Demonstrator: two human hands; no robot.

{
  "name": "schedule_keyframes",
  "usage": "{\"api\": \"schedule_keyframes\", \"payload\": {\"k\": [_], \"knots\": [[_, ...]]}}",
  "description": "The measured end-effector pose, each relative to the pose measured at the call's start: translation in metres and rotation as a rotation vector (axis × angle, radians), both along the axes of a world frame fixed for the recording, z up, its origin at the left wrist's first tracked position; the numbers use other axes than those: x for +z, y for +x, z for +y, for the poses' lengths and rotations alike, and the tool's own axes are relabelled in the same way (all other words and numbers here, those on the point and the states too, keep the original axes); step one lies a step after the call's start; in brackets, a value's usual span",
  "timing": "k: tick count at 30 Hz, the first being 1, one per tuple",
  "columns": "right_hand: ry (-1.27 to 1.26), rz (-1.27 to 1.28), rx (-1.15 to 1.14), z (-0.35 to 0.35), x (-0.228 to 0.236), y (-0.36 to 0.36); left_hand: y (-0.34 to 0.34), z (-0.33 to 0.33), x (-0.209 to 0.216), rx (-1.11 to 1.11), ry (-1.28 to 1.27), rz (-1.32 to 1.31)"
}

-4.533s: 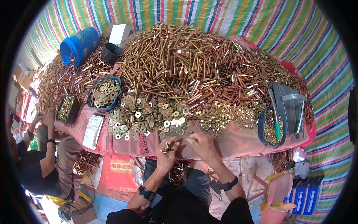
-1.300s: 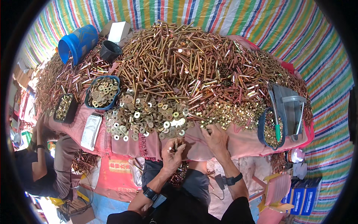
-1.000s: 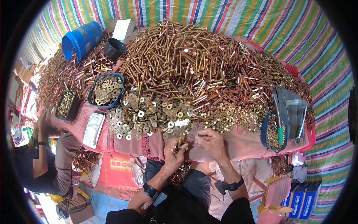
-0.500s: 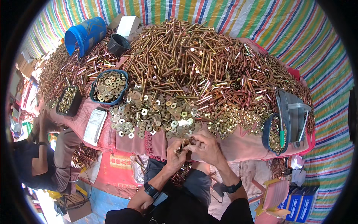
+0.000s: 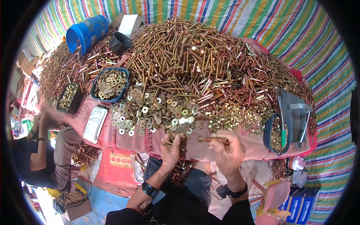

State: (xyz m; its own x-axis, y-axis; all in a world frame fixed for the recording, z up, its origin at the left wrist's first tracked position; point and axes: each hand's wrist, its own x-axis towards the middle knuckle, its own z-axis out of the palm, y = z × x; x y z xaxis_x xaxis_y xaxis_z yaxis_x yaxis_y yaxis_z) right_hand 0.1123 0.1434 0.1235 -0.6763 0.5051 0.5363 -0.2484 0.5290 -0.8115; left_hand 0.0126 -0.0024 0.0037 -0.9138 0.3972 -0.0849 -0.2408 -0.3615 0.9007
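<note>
My left hand [image 5: 171,149] is closed around a small bundle of brass bolts [image 5: 168,143] at the near edge of the pink-covered table [image 5: 150,138]. My right hand [image 5: 227,150] pinches one long brass bolt [image 5: 213,139], held level and pointing left, its head close to the left hand. Just beyond both hands lies a spread of flat washers [image 5: 153,112]. Behind that rises a big heap of long brass bolts [image 5: 195,63]. A patch of small brass nuts [image 5: 240,117] lies right of the washers.
A blue oval tub of washers [image 5: 110,83], a dark tray of small parts [image 5: 68,97], a blue barrel [image 5: 85,32], a black cup [image 5: 120,42] and a white box [image 5: 129,24] stand at left. A blue tub with a green-handled tool [image 5: 277,135] sits at right. Another person [image 5: 41,150] sits at left.
My right hand reached to the nuts, came back to meet the left hand, and now has drawn right holding a single bolt. The view shifted slightly.
</note>
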Motion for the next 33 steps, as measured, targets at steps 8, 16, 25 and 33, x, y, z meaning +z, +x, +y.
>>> {"api": "schedule_keyframes", "payload": {"k": [8, 16, 25, 33], "knots": [[0.256, -0.323, -0.072, -0.003, -0.088, -0.018, -0.001, 0.001, -0.001, -0.031, -0.071, 0.023], [0.19, -0.352, 0.046, -0.01, -0.088, -0.021, 0.001, -0.002, 0.0, -0.168, -0.093, 0.11], [0.18, -0.341, 0.064, 0.001, -0.079, -0.018, 0.002, 0.003, -0.002, -0.145, -0.065, 0.247], [0.411, -0.603, -0.012, 0.048, -0.076, -0.042, 0.003, 0.006, -0.005, -0.159, -0.062, 0.189]]}}
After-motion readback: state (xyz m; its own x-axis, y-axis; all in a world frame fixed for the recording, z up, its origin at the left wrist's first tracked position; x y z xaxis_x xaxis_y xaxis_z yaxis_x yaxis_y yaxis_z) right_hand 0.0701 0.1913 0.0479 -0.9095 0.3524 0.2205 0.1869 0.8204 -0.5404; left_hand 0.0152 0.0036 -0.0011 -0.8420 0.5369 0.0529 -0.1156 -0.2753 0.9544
